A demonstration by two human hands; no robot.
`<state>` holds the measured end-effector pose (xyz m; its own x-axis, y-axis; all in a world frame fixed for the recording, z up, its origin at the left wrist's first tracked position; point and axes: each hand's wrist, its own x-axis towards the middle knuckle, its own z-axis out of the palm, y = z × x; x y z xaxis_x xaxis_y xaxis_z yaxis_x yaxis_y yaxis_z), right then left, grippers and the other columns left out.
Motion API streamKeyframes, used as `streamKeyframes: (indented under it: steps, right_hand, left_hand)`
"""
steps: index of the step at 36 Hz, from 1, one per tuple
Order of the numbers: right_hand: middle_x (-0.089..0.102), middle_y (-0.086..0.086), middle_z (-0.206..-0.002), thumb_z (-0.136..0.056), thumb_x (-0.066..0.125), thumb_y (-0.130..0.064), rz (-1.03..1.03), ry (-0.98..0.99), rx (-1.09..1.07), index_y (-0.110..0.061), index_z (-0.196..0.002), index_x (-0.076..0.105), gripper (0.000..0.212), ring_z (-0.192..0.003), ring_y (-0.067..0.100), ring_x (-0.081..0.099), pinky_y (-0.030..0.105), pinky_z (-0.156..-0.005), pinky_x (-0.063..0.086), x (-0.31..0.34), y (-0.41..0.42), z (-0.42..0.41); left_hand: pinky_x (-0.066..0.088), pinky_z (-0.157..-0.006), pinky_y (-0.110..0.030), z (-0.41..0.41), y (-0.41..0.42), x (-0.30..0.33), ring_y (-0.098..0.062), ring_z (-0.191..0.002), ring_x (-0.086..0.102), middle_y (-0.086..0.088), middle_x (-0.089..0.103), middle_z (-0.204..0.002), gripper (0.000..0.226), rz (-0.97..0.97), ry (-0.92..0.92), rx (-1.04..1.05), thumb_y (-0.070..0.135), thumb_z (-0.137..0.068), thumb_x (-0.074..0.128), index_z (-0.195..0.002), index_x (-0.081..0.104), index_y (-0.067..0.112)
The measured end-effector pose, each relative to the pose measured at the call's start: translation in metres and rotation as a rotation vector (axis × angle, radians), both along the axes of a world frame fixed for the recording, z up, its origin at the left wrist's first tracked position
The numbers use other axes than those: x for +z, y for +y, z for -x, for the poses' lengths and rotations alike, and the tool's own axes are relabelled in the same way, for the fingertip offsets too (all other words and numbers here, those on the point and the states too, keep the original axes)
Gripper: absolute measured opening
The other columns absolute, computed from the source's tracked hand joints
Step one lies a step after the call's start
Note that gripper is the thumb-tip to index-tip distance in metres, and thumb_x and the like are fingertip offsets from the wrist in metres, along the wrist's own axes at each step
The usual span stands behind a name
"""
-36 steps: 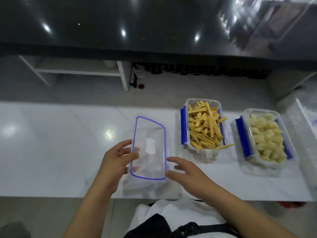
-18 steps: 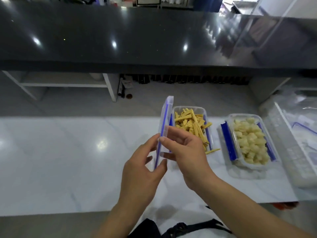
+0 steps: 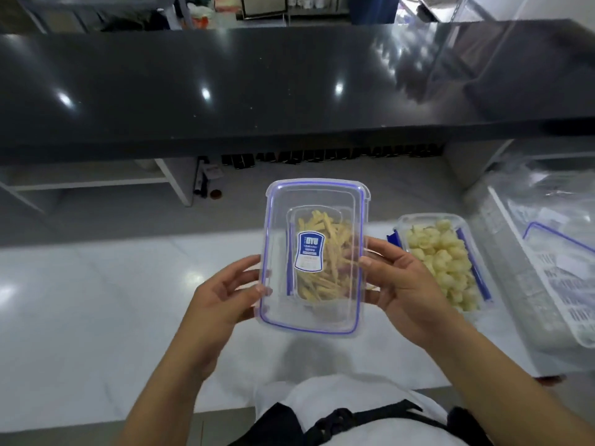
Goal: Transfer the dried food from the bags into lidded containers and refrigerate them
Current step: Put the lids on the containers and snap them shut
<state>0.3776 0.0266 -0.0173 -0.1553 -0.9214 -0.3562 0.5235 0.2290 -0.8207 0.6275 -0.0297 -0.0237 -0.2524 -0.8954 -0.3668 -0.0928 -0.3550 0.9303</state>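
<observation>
Between both hands' fingers (image 3: pixel 375 262) | clear lid (image 3: pixel 314 304) | held above counter

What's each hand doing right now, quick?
Left hand: holding the clear lid by its left edge.
Right hand: holding the same lid by its right edge.

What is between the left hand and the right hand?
In the head view, the clear lid lies between the left hand and the right hand; both hold its long edges.
</observation>
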Motion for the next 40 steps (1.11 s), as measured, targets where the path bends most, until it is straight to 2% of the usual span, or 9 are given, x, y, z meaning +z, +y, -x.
streamKeyframes:
  steps: [5,10,14,16,21,26,29,36,40]
  right_hand:
    - [0.076,0.012,-0.101,-0.088,0.064,0.004,-0.113,0.241,-0.120,-0.010,-0.115,0.070,0.031,-0.087,0.024,0.073,0.039,-0.069,0.061,-0.022,0.015,0.025]
    - [0.074,0.004,-0.106,-0.089,0.068,0.003,-0.230,0.487,-0.121,-0.017,-0.129,0.064,0.045,-0.091,0.018,0.071,0.029,-0.075,0.053,-0.046,0.020,0.041]
    - [0.074,-0.005,-0.097,-0.088,0.066,0.005,-0.255,0.592,-0.072,-0.040,-0.108,0.067,0.049,-0.083,0.015,0.069,0.029,-0.071,0.053,-0.055,0.015,0.043]
    - [0.072,-0.007,-0.093,-0.089,0.063,0.006,-0.278,0.604,-0.034,-0.039,-0.107,0.067,0.049,-0.074,0.010,0.069,0.031,-0.071,0.056,-0.058,0.007,0.042]
    - [0.069,0.000,-0.089,-0.089,0.064,0.000,-0.291,0.644,0.030,-0.040,-0.098,0.068,0.041,-0.081,0.025,0.069,0.042,-0.077,0.058,-0.063,-0.017,0.040]
    - [0.070,-0.005,-0.094,-0.088,0.068,-0.013,-0.309,0.704,0.026,-0.027,-0.133,0.059,0.048,-0.082,0.017,0.069,0.032,-0.072,0.053,-0.063,-0.038,0.042]
    - [0.070,-0.008,-0.090,-0.088,0.069,-0.015,-0.300,0.725,0.037,-0.026,-0.132,0.061,0.047,-0.082,0.013,0.068,0.035,-0.079,0.055,-0.062,-0.043,0.043]
    - [0.070,-0.005,-0.094,-0.089,0.069,-0.012,-0.295,0.712,0.021,-0.023,-0.129,0.062,0.042,-0.081,0.010,0.067,0.027,-0.066,0.051,-0.061,-0.052,0.041]
    - [0.071,-0.004,-0.101,-0.089,0.070,-0.016,-0.290,0.729,-0.006,-0.024,-0.128,0.064,0.041,-0.086,0.013,0.069,0.035,-0.077,0.058,-0.065,-0.049,0.038]
  left_hand:
    - [0.063,-0.071,-0.039,0.029,0.007,-0.013,-0.026,-0.093,0.074,-0.006,0.076,-0.106,0.042,-0.040,-0.042,-0.031,-0.002,-0.088,0.070,-0.121,0.070,0.025]
    - [0.063,-0.071,-0.044,0.060,0.016,-0.033,-0.020,-0.085,0.075,-0.008,0.072,-0.106,0.044,-0.079,-0.049,-0.045,-0.003,-0.087,0.072,-0.119,0.070,0.027]
    - [0.063,-0.067,-0.035,0.074,0.019,-0.044,-0.013,-0.087,0.075,0.002,0.073,-0.103,0.039,-0.084,-0.062,-0.017,0.004,-0.091,0.071,-0.113,0.069,0.036]
    - [0.063,-0.066,-0.034,0.076,0.017,-0.048,-0.013,-0.087,0.075,0.003,0.073,-0.102,0.037,-0.078,-0.089,0.008,0.007,-0.092,0.071,-0.117,0.069,0.034]
    - [0.061,-0.062,-0.031,0.075,0.005,-0.049,-0.016,-0.082,0.072,-0.005,0.069,-0.100,0.040,-0.028,-0.117,0.074,0.008,-0.091,0.071,-0.126,0.068,0.027]
    - [0.060,-0.062,-0.029,0.076,-0.009,-0.045,-0.016,-0.084,0.071,-0.004,0.070,-0.096,0.036,0.005,-0.114,0.121,0.011,-0.092,0.071,-0.123,0.068,0.030]
    - [0.059,-0.061,-0.026,0.076,-0.016,-0.044,-0.015,-0.083,0.071,-0.003,0.072,-0.094,0.035,-0.007,-0.095,0.135,0.011,-0.091,0.072,-0.120,0.069,0.030]
    - [0.057,-0.067,-0.029,0.073,-0.025,-0.045,-0.016,-0.085,0.072,0.001,0.074,-0.089,0.034,-0.111,0.009,0.141,0.007,-0.092,0.069,-0.121,0.068,0.025]
    - [0.056,-0.065,-0.026,0.070,-0.026,-0.045,-0.015,-0.084,0.073,-0.001,0.075,-0.091,0.035,-0.143,0.050,0.136,0.005,-0.091,0.069,-0.121,0.069,0.024]
